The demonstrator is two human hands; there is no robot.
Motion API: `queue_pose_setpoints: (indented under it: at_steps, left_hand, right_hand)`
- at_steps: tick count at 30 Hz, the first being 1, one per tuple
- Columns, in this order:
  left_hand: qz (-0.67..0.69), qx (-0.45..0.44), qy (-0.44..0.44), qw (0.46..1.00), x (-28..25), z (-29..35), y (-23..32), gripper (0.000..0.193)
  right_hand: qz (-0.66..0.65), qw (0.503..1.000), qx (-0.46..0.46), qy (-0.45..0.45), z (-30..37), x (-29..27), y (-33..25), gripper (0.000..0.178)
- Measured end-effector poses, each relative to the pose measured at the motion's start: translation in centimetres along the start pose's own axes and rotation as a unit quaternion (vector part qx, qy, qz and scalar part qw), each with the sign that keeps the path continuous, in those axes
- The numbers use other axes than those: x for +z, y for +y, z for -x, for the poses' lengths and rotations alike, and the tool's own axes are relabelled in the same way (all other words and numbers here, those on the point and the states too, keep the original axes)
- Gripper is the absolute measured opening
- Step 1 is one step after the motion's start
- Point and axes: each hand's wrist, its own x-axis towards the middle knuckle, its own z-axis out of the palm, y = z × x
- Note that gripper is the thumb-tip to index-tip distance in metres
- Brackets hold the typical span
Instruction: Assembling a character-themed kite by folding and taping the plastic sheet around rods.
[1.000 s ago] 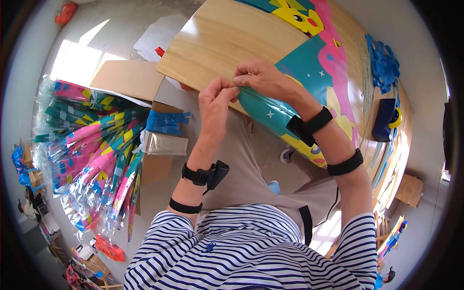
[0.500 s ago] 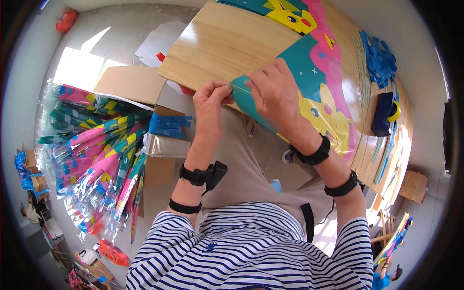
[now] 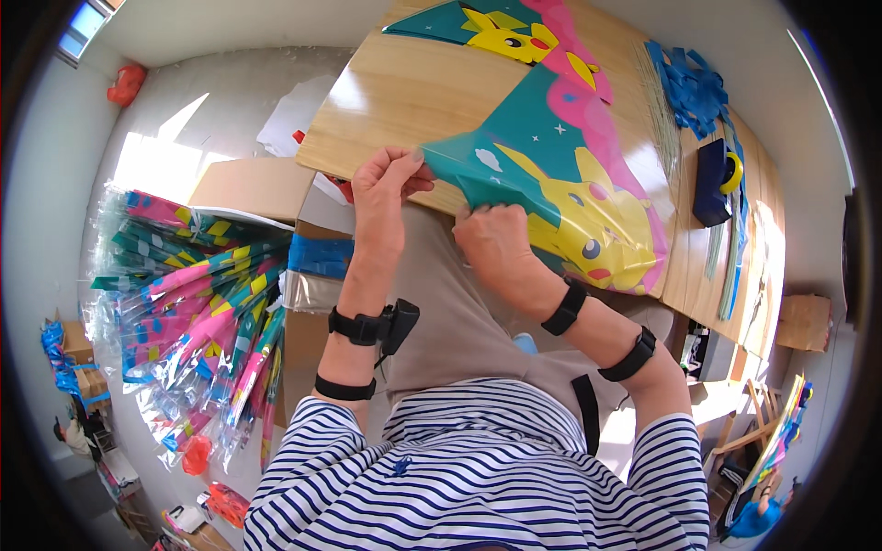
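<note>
Sunlit workroom, pale floor, long light-wood counter (image 3: 395,101) running from 12 toward 3 o'clock. On its near edge, at centre, a teal, pink and yellow printed plastic-film kite sail (image 3: 560,174), tip hanging toward the lap. Left hand (image 3: 384,188) pinching the sail's pointed corner between thumb and fingertips; right hand (image 3: 496,241) closed on the lower edge just beside it, fingers curled under.

Probably very light, limp and slick; likely to crease or tear if pulled hard, so best held at corner and hem, as now.

Farther off at 12 o'clock, a second matching printed sail (image 3: 501,23). At 2 o'clock, a heap of blue plastic pieces (image 3: 691,87) and a dark blue tape dispenser (image 3: 712,179). At 9 o'clock, a stack of clear-bagged colourful kites (image 3: 184,294) beside an open brown cardboard box (image 3: 253,188), crowding the left elbow.
</note>
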Motion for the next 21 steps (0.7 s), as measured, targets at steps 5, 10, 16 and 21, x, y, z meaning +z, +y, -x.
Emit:
queue_pose_setpoints:
  at_steps: [5,10,16,21]
  left_hand:
    - [-0.042,0.028,-0.008,0.999,-0.7,-0.2,-0.6,0.033]
    - [-0.169,0.116,-0.072,0.976,-0.2,-3.1,-2.7,0.076]
    - [-0.241,0.147,-0.160,0.946,5.3,-6.1,-0.5,0.074]
    - [-0.206,0.129,-0.289,0.926,7.7,-8.3,0.6,0.035]
  right_hand:
    - [-0.105,0.971,-0.036,0.211,2.9,-6.8,3.7,0.027]
    - [-0.217,0.945,-0.036,0.241,5.6,-13.3,7.7,0.027]
    - [-0.329,0.919,-0.009,0.219,9.9,-19.7,12.4,0.025]
    - [-0.353,0.898,0.009,0.263,12.8,-22.5,16.2,0.017]
